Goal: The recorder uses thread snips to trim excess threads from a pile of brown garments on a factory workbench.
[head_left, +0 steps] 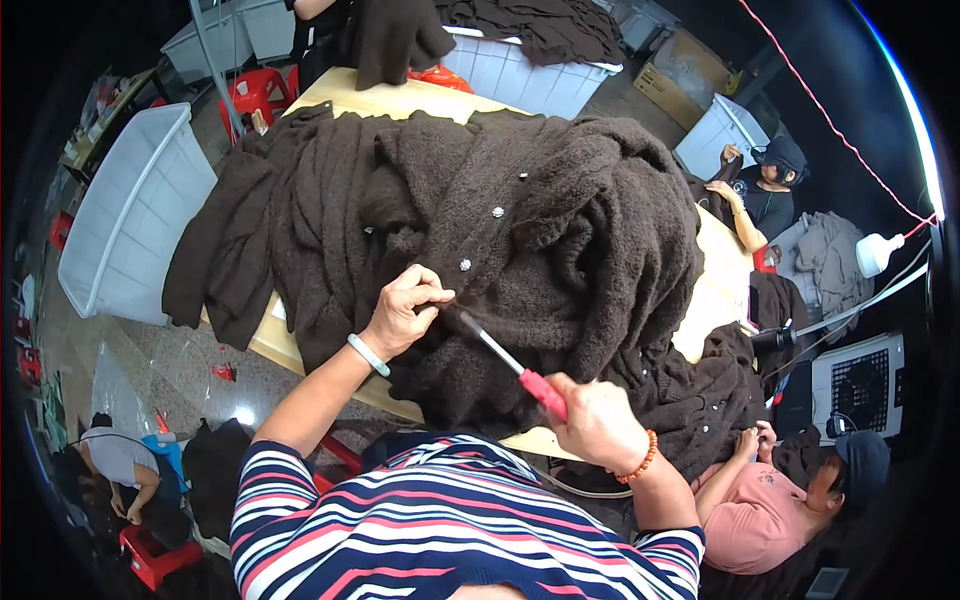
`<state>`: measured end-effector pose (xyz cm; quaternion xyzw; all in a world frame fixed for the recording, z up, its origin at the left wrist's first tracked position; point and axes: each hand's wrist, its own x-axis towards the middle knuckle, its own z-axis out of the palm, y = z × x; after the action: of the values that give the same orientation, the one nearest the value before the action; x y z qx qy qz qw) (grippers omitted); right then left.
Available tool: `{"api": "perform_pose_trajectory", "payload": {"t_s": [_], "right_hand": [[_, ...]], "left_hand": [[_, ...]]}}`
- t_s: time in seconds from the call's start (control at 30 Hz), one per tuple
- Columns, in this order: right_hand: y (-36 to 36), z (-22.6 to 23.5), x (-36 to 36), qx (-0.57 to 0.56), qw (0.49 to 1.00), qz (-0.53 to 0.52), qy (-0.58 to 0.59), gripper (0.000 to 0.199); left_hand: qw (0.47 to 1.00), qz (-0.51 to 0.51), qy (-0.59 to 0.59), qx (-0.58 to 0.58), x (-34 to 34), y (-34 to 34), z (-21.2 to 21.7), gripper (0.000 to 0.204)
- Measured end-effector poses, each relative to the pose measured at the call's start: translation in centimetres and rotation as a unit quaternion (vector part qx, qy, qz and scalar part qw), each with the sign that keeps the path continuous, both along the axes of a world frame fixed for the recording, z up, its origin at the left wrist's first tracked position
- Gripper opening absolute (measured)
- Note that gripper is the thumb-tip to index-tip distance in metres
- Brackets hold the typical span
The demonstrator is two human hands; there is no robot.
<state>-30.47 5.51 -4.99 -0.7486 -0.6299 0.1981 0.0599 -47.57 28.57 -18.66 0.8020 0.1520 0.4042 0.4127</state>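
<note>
A heap of dark brown knitted garments (pixel 440 190) lies across the table in front of me. Shiny round buttons (pixel 465 265) dot the knit just beyond my left hand. My left hand (pixel 405 310), with a pale bangle at the wrist, is closed in a pinch on an edge of the knitwear. In my right hand (pixel 600 425), which wears a beaded bracelet, I grip a pink-handled tool with a metal shaft (pixel 495 350). Its shaft points up and left at the knit close to my left fingers; the tip is hard to make out against the dark fabric.
The pale wooden table (pixel 720 290) shows around the heap. A white bin (pixel 135 215) stands at left, another bin (pixel 525 75) with brown garments behind. Co-workers sit at right (pixel 765 190) and lower right (pixel 760 515). A red stool (pixel 260 95) stands at far left.
</note>
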Motion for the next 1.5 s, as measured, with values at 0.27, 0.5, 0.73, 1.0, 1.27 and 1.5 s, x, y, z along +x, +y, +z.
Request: {"api": "perform_pose_trajectory", "payload": {"t_s": [0.27, 0.5, 0.73, 1.0, 1.27, 1.5], "right_hand": [[0.6, -0.1, -0.3, -0.008, 1.0, -0.019, -0.016, 0.023], [0.8, -0.5, -0.5, 0.047, 0.998, -0.026, 0.025, 0.023], [1.1, -0.7, -0.4, 0.027, 0.994, -0.078, -0.074, 0.016], [2.4, -0.4, 0.7, 0.015, 0.998, -0.065, -0.011, 0.018], [4.2, 0.4, 1.6, 0.074, 0.989, -0.113, -0.056, 0.013], [4.4, 0.7, 2.1, 0.018, 0.998, -0.042, -0.031, 0.017]], "left_hand": [[0.999, -0.005, -0.005, 0.044, -0.4, 0.8, -1.5, 0.024], [0.985, 0.064, 0.071, -0.141, 2.0, 3.8, 1.6, 0.035], [0.995, 0.067, 0.08, 0.0, 6.4, 4.2, -1.1, 0.011], [0.987, 0.13, 0.085, 0.032, 4.5, 4.9, 0.1, 0.017], [0.985, 0.062, 0.112, 0.118, 11.2, 8.5, 2.3, 0.029], [0.999, 0.008, 0.004, -0.042, 9.1, 8.5, 1.0, 0.015]]}}
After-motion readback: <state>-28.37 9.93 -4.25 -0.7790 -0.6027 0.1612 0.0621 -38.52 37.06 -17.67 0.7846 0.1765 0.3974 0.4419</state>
